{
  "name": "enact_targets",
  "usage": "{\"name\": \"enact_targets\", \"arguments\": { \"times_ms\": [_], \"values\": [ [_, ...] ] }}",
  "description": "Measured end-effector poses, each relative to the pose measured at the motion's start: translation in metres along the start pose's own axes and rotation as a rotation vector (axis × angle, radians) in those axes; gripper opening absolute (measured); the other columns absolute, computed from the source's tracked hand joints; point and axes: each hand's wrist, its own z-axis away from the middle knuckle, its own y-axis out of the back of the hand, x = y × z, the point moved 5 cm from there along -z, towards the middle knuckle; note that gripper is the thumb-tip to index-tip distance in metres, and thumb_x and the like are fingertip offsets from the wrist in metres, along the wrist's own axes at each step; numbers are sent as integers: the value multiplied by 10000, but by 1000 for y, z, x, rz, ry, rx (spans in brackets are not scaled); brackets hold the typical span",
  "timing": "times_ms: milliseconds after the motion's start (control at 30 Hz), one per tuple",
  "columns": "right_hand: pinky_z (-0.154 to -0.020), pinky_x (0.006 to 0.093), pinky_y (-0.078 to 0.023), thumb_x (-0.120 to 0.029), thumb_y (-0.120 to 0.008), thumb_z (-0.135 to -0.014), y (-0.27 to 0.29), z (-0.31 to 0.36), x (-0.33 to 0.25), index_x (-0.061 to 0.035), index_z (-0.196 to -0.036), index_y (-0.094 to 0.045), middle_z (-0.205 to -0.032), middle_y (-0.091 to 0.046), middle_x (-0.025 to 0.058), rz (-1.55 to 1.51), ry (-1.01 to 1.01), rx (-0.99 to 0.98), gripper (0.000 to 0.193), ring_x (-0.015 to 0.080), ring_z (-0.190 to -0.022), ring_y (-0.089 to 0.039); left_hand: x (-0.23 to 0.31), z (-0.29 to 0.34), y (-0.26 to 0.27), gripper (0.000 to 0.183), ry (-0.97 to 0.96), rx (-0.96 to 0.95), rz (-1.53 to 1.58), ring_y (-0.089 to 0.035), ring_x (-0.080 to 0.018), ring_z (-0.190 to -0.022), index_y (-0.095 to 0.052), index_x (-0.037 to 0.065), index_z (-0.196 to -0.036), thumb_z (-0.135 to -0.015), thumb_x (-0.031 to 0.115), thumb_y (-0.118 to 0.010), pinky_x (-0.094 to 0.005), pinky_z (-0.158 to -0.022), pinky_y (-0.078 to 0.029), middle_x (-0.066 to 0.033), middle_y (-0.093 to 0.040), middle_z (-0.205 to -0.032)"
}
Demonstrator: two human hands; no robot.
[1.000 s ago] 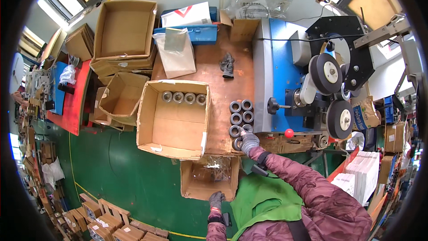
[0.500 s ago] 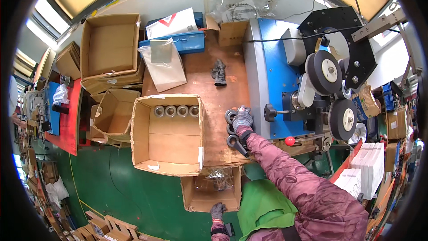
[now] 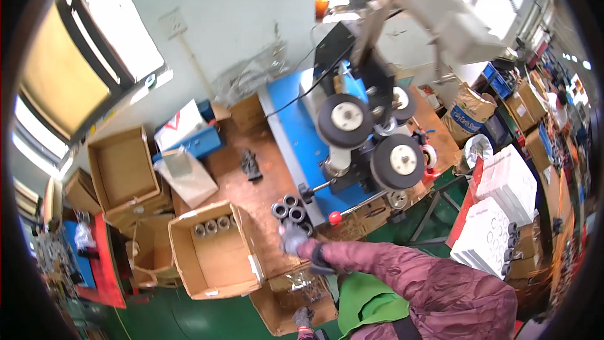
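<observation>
My right hand, in a grey glove, is at the table's front edge, just nearer than a cluster of dark metal rings. It is smeared by motion, so its fingers and anything in them are unclear. A black band crosses that wrist. My left hand, also gloved, is closed on the near rim of a low cardboard box holding clear plastic. Left of my right hand, a larger open cardboard box has a row of metal rings along its far wall.
A blue machine with black rollers stands right of the rings; a red knob juts from its front. Dark gloves and a blue toolbox lie farther back. Empty cartons are stacked left, white stacks right.
The view has swung right, so the table and machine sit farther left. My right hand has drawn back from the loose rings toward the table's front edge. My left hand stays at the low box.
</observation>
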Motion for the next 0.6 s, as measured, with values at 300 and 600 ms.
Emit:
{"name": "enact_targets", "arguments": {
  "times_ms": [300, 600],
  "values": [
    [-778, 397, -444, -251, -604, -739, 228, 194, 125, -84, -977, -601, -916, -616, 140, -75, 165, -781, 292, 303, -890, -579, 176, 17, -107, 217, -422, -235, -257, -614, -236, -591, -612, -2, -776, -741, 210, -579, -339, -514, -492, -127, -628, -731],
    [-689, 389, -470, -215, -573, -727, 549, 426, 362, -11, -861, -602, -799, -605, 173, 138, -560, 697, 246, 314, -767, -590, 159, 89, -274, 392, -226, -498, -651, -560, -295, -934, -528, 150, -1118, -798, 363, -604, -435, -846, -428, -172, -582, -1052]
  ]
}}
